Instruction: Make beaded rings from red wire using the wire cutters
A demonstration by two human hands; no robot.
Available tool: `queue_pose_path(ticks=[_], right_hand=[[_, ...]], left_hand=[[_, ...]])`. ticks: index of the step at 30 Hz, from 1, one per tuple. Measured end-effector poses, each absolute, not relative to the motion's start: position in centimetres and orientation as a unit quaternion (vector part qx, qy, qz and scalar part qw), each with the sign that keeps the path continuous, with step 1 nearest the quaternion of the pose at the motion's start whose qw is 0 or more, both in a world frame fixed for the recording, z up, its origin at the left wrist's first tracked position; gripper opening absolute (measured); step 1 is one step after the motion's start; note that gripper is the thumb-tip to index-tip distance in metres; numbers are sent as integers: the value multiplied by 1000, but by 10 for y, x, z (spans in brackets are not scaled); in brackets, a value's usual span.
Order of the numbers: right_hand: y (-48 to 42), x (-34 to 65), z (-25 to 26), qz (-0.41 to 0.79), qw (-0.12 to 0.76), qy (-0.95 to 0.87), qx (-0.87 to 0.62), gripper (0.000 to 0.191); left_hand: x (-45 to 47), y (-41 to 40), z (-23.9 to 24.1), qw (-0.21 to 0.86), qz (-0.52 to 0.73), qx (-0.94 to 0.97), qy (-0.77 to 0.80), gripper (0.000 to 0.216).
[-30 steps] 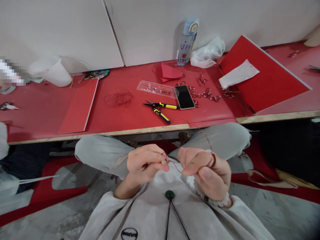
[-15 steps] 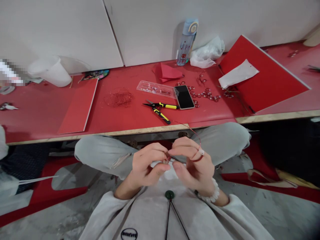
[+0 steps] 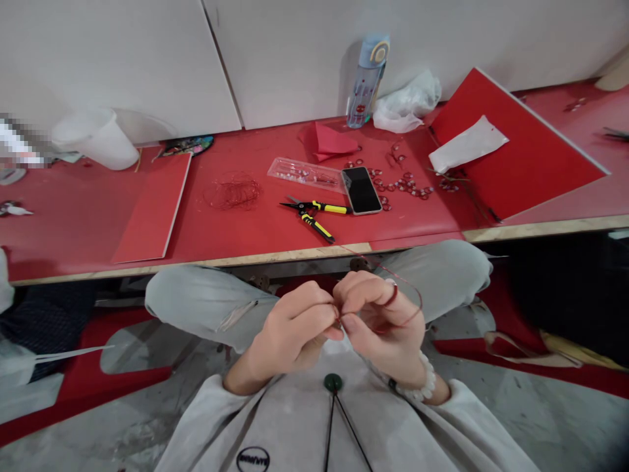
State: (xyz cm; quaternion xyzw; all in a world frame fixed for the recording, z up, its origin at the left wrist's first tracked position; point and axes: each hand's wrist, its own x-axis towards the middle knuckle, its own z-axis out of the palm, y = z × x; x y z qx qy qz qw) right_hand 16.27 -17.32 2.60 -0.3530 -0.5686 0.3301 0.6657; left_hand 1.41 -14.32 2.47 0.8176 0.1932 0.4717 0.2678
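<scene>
Over my lap, my left hand (image 3: 299, 324) and my right hand (image 3: 381, 318) meet fingertip to fingertip, both pinched closed on a thin red wire (image 3: 417, 292). The wire loops out past the right hand's fingers and runs back toward the table edge. Whatever small piece sits between the fingertips is mostly hidden. On the table in front lie yellow-and-black pliers (image 3: 314, 216) with their handles spread. Left of them is a loose coil of red wire (image 3: 233, 191). A clear plastic tray (image 3: 304, 174) with small beads sits behind the pliers.
A phone (image 3: 362, 190) lies beside several beaded wire rings (image 3: 407, 185). Behind stand a water bottle (image 3: 367, 82) and a crumpled plastic bag (image 3: 407, 101). Red boards (image 3: 154, 213) lie left and lean right, and a white cup (image 3: 105, 141) is tipped at the back left.
My fingertips have come together, with the right thumb and forefinger now pinching. The left fingers have curled further over, and the wire loop has swung outward to the right.
</scene>
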Motion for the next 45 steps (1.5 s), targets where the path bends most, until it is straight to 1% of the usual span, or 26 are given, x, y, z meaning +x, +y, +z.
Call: queue_pose_path(ticks=[7,12,14,18,20,22,25,28,30,33,36,39,42,45], right_hand=[[-173,166,31,193,653,-639,-359,20],[-176,174,38,40,591,-711,-379,27],[-176,176,40,-1,569,-731,-378,26],[-176,178,43,6,550,-729,-407,23],[-177,179,44,11,546,-730,-410,22],[-177,179,46,8,529,-739,-418,20],[-177,180,49,2,505,-741,-441,20],[-175,182,52,-2,512,-742,-432,18],[-171,185,54,1,521,-752,-403,19],[-165,188,53,45,552,-744,-372,21],[-161,187,48,101,595,-701,-381,19],[-160,182,44,134,614,-677,-384,17],[-158,179,42,136,620,-670,-385,18],[-153,180,40,114,622,-675,-380,16]], left_hand=[[14,-143,26,266,481,817,176,30],[12,-142,23,266,500,802,191,31],[13,-141,20,286,520,784,181,31],[15,-138,18,351,538,746,174,31],[13,-136,19,347,525,754,188,31],[11,-134,22,304,518,775,197,29],[8,-134,26,216,515,806,198,15],[8,-137,28,190,519,808,203,16],[9,-139,28,214,519,799,213,16],[12,-142,27,271,507,790,212,14],[13,-143,27,329,499,774,209,20],[15,-143,29,384,487,755,212,26],[16,-144,30,426,478,738,212,28],[17,-146,30,460,480,713,223,28]])
